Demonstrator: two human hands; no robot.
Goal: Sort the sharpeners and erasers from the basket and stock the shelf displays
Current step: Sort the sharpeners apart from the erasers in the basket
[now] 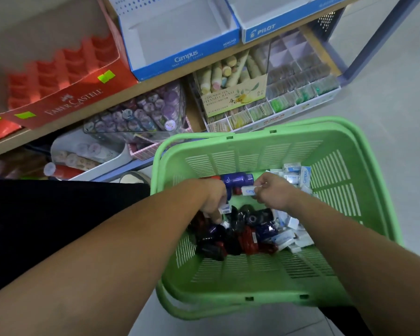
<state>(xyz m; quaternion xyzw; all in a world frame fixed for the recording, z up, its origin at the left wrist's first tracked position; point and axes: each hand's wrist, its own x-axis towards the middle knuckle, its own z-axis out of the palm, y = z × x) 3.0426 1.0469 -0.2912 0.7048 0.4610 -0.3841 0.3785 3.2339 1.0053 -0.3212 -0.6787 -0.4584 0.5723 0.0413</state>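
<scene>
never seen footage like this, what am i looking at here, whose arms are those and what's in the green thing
There is no machine here. A person wears a camera on the head, so this single picture looks down along their own two bare arms. Both hands reach into a green basket standing on the floor beside a shelf. Inside lies a pile of dark blue, black and red sharpeners and small white erasers. The right hand pinches one eraser in its grip. The left hand is down among the sharpeners and closed on something small and white. Above, an empty blue display box and an empty red tray wait on the shelf.
</scene>
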